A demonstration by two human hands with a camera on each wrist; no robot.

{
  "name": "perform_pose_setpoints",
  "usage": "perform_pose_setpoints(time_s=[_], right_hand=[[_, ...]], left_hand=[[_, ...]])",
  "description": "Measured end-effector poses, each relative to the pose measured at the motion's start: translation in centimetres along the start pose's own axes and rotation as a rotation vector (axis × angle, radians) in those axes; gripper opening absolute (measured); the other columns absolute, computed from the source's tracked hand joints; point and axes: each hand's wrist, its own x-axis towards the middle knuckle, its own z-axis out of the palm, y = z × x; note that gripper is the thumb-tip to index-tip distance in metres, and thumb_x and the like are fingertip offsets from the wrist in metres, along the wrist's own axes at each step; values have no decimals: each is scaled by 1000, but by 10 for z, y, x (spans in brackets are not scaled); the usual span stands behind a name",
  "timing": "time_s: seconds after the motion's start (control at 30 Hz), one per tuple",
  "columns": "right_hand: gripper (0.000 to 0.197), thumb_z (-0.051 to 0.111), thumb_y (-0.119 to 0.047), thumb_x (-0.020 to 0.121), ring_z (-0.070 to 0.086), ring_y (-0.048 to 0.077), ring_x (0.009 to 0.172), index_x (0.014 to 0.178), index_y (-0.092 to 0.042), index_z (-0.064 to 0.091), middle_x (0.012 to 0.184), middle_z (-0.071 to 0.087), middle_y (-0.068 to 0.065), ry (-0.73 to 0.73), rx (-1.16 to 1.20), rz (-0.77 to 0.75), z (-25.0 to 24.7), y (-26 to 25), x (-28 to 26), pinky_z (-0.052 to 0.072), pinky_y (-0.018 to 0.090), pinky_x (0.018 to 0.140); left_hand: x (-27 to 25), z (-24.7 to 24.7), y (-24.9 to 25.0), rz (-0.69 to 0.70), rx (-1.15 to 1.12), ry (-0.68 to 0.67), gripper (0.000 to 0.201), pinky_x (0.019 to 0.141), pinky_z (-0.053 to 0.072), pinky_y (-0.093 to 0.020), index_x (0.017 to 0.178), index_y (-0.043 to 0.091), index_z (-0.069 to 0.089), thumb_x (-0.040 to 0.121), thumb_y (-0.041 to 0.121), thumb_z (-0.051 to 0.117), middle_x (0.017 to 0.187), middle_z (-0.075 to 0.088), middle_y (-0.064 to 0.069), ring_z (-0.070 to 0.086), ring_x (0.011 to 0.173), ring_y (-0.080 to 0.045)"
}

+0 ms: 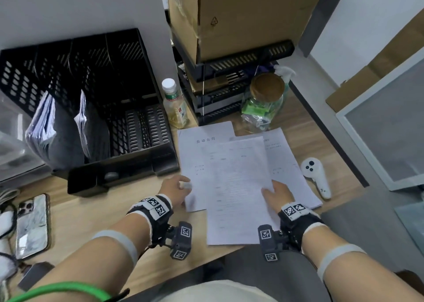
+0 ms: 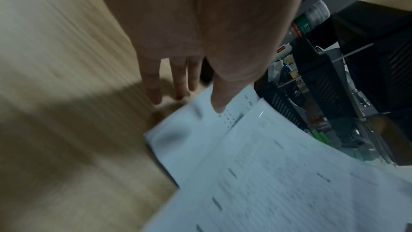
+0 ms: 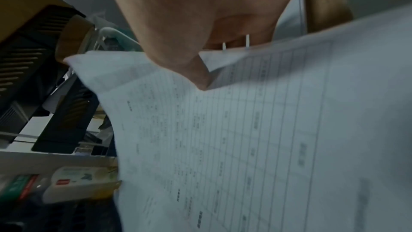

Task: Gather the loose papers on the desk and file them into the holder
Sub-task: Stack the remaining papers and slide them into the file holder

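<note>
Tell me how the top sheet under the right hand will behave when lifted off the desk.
The top sheet is probably floppy: in the right wrist view it already bows where the right hand pinches it. It looks light, one thin page. Lying askew on other papers, it may slide rather than catch.

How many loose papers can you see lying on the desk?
3, maybe more hidden underneath. The titled sheet lies on the left, the table sheet on top in the middle, and the right sheet beside the white controller.
</note>
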Motion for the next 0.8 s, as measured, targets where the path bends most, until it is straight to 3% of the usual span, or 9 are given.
perform_pose_setpoints(time_s=[0.07,0.17,0.27,0.33,0.4,0.47,0.57,0.67,0.8], right_hand=[[39,47,-28,94,58,36,114,126,-11,60,127,62,15,102,-150,13,-14,8,17,45,34,95],[41,47,-33,89,55,38,117,122,-14,62,130,58,19,185,-425,41,-35,16,41,46,39,99],[44,47,-25,92,45,36,129,133,-12,53,141,45,20,126,-506,60,-38,19,52,39,36,106],[46,45,-20,94,41,36,133,139,-9,46,149,37,20,52,-492,70,-29,18,51,37,35,108],[46,41,-21,97,38,35,136,142,-10,41,156,27,16,25,-558,54,-16,15,46,35,35,111],[46,38,-22,99,35,32,139,144,-11,38,159,22,13,3,-610,-5,-4,11,40,33,34,113],[46,38,-25,99,36,33,136,143,-10,39,153,33,13,4,-595,-63,-2,9,38,34,38,110],[36,44,-28,94,49,37,119,124,-13,55,130,54,18,172,-513,-4,-18,16,49,45,38,96],[45,48,-29,93,53,35,119,136,-15,50,130,54,17,213,-401,153,-37,29,52,47,40,98]], left_hand=[[9,-4,1,-36,68,32,48,91,57,-40,126,19,55,81,18,74,117,55,-16,66,97,-32],[13,-5,10,-80,-23,23,64,89,54,-39,137,11,41,82,14,75,113,58,-15,64,98,-32],[20,1,14,-137,-55,15,70,88,47,-34,141,5,37,84,16,74,106,63,-14,63,98,-31],[20,4,16,-161,-38,-3,59,84,44,-28,135,4,46,85,18,74,101,67,-12,61,95,-27],[17,7,22,-120,3,-34,26,78,43,-26,110,7,61,87,15,71,83,63,-3,58,86,-23],[15,10,24,-56,54,-76,13,79,41,-25,101,8,62,89,8,65,90,63,-2,56,90,-21],[15,14,22,-22,15,-120,32,87,47,-29,116,9,59,86,-3,57,110,67,-4,61,101,-23],[17,17,12,-36,-54,-192,46,101,52,-45,124,15,58,82,-5,56,122,69,-9,64,112,-30],[19,20,-2,-30,-56,-322,54,101,51,-51,128,24,57,78,2,58,124,70,-7,64,116,-31]])
